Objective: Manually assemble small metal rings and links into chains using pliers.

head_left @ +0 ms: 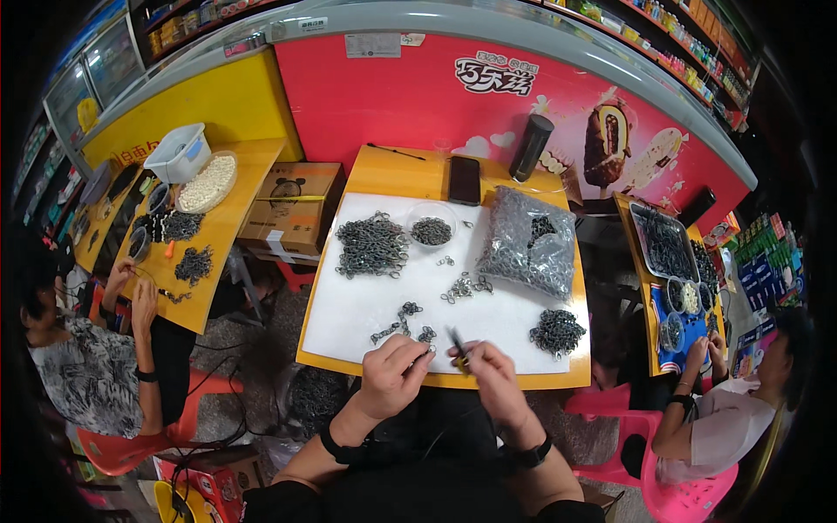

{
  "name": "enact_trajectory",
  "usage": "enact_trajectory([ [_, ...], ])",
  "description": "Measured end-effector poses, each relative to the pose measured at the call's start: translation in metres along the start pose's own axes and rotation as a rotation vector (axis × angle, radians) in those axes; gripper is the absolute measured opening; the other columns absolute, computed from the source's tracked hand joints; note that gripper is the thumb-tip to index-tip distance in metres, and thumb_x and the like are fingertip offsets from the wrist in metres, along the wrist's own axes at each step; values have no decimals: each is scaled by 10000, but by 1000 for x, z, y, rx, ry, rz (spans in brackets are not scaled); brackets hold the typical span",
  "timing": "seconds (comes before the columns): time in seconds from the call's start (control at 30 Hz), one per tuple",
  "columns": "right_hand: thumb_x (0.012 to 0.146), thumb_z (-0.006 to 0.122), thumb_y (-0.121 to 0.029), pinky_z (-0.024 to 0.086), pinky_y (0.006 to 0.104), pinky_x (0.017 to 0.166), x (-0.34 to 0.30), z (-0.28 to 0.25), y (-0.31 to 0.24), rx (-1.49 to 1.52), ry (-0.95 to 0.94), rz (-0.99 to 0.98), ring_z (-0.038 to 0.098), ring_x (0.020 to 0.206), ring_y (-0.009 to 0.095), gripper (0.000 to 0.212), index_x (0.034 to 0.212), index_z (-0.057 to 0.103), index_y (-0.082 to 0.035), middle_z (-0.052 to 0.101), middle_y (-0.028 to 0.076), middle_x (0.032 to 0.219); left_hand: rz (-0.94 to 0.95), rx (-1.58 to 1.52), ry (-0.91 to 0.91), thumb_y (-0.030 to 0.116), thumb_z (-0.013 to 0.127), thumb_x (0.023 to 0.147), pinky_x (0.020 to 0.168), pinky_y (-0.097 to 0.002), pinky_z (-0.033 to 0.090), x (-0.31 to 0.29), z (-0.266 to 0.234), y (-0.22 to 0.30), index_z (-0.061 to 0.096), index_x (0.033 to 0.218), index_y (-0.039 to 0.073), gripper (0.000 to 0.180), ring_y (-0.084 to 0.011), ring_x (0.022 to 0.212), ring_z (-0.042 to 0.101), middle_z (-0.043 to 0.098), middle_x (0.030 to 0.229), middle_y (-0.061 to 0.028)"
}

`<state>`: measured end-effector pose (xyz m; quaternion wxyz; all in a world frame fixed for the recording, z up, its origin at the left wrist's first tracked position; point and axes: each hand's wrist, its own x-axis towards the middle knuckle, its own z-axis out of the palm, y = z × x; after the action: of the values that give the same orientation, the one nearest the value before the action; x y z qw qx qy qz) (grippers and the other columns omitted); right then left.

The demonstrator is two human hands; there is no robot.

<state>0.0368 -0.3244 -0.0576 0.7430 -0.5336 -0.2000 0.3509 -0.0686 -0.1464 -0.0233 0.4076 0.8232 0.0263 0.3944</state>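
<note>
Just past the table's near edge, my left hand [394, 375] has thumb and forefinger pinched on a small metal link [431, 347]. My right hand [493, 376] is wrapped round a small black-and-yellow hand tool [460, 356], whose dark tip points up and away; its exact kind is unclear. The hands are a short gap apart. Short linked metal pieces [397, 322] lie just beyond my left fingers on a white sheet [349, 301]. Loose links [465, 287] are scattered farther off. A heap of dark links [558, 333] sits to the right of my right hand.
A larger heap of linked pieces [372, 245], a clear bowl of small parts [432, 231] and a full plastic bag [527, 244] occupy the sheet. Behind stand a phone [465, 180] and a dark cylinder [531, 148]. People work at tables left [209, 288] and right [647, 336].
</note>
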Motion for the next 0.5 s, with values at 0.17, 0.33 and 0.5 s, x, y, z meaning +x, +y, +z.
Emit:
enact_trajectory([
  [0.17,999,580,-90,419,337,1027,-22,32,10,231,14,46,573,1190,199,129,886,547,-39,622,147,1237,7,-14,14,-62,778,770,491,-281,461,2,-1,2,705,912,-17,165,-179,572,615,648,778,-105],
  [0.33,1002,580,-90,426,316,995,-28,43,9,142,53,28,575,1136,175,124,898,539,-34,621,131,1182,6,-33,16,-76,774,766,493,-268,458,2,-3,4,710,912,-25,167,-165,571,609,651,775,-101],
  [0.5,1025,565,-107,456,274,891,-30,49,10,112,56,-43,543,943,110,130,947,517,-16,608,80,1053,0,-47,16,-83,766,768,493,-267,456,1,-3,8,707,900,-29,154,-162,567,604,648,770,-98],
])
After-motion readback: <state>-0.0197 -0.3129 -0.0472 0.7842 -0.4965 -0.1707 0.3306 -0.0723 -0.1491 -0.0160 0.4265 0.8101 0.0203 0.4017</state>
